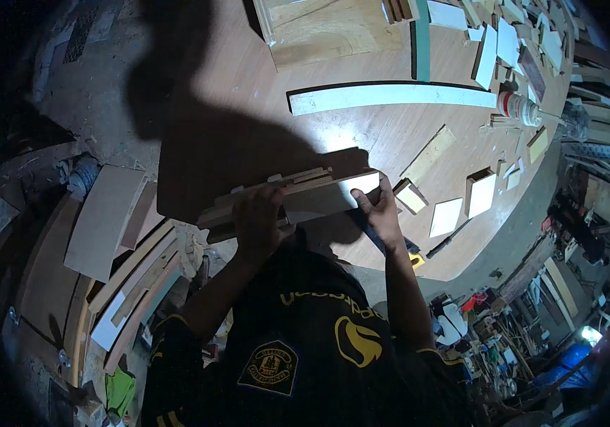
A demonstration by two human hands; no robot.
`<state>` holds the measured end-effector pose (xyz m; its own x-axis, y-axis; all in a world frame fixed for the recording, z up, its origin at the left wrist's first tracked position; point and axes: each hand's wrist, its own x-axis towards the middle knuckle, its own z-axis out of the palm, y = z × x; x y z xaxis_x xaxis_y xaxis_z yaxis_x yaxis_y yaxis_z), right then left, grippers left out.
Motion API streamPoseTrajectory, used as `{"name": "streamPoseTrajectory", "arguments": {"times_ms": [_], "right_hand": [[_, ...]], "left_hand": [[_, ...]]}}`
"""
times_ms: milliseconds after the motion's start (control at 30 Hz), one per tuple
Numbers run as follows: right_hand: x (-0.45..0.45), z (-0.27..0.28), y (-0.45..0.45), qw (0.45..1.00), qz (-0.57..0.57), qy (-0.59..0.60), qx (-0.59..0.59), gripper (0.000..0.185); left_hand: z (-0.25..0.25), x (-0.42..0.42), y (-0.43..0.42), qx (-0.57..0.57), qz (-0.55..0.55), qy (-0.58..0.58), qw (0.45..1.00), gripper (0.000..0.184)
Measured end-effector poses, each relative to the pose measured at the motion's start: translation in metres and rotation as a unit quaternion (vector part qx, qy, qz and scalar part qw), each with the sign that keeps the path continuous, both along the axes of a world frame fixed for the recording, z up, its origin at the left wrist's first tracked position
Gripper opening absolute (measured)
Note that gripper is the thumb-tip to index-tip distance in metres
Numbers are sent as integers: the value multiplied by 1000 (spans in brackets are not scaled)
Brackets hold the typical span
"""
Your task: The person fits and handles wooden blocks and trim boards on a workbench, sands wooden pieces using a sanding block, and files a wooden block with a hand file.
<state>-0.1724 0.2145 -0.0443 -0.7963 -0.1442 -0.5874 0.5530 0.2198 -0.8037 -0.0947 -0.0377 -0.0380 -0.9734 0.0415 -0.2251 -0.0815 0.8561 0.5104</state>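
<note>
Head camera view: a stack of narrow boards [326, 197] is held aslant over the near edge of a wood-grain tabletop [461, 121], gripped from both sides in front of a dark shirt with yellow markings [358, 343]. The upper edge is hooked by the bent fingers of the left hand [257, 217], placed toward the stack's left part. The right end is grasped by the right hand [382, 213], its thumb laid across the pale front board; its other fingers are partly hidden behind.

Beyond the stack, a long white strip [390, 98] is laid across the table, with a plywood panel [337, 46] and a green strip [421, 46] set farther back. A plastic bottle banded in red [518, 108] is seen by the strip's right end. Near the right hand, a bare wood slat [428, 153], a small block [411, 196] and two white-faced blocks [481, 193] are scattered. A tool with a yellow part [417, 261] is partly covered by the right forearm, and a thin black rod [449, 238] is seen just beside it. Offcuts [508, 43] are heaped at the far right. To the left, below table level, boards [106, 220] are leaned together above a green cloth [120, 391].
</note>
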Motion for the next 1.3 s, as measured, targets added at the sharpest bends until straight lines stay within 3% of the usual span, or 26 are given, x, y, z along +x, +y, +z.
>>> {"name": "streamPoseTrajectory", "arguments": {"times_ms": [400, 467, 600, 800, 900, 1000, 1067, 1133, 1233, 1267, 1300], "right_hand": [[-8, 9, -5, 1000, -4, -26, -14, 51], [-8, 8, -4, 999, -3, -33, -11, 51], [-5, 3, -2, 1000, -6, -19, 8, 51], [-5, 9, -6, 1000, -11, -10, -10, 48], [-4, 17, -1, 1000, -13, -4, -7, 44], [2, 14, 28, 993, -85, 65, -49, 38], [6, 29, 57, 994, -98, 53, -19, 34], [12, 60, 64, 987, -134, 37, -84, 38], [33, 77, 79, 996, -76, 44, -19, 37], [45, 78, 89, 998, -40, -1, 51, 35], [55, 84, 84, 999, -34, -4, 37, 34]], "left_hand": [[-7, 4, 0, 19, 0, 42, 999, 89], [-5, 3, 0, 10, 9, 45, 999, 78], [-3, 1, 1, 19, 11, 58, 998, 76], [-5, 5, -2, 19, -10, 49, 999, 79], [13, -4, -2, -36, -24, 55, 998, 89], [33, -9, -5, -10, -11, 129, 992, 86], [39, -3, -3, 84, -29, 158, 983, 80], [50, 3, 2, 103, -39, 180, 977, 74], [60, 17, 12, 184, -75, 181, 963, 56], [59, 20, 17, 210, -87, 207, 951, 58], [62, 23, 24, 266, -88, 159, 947, 61]]}}
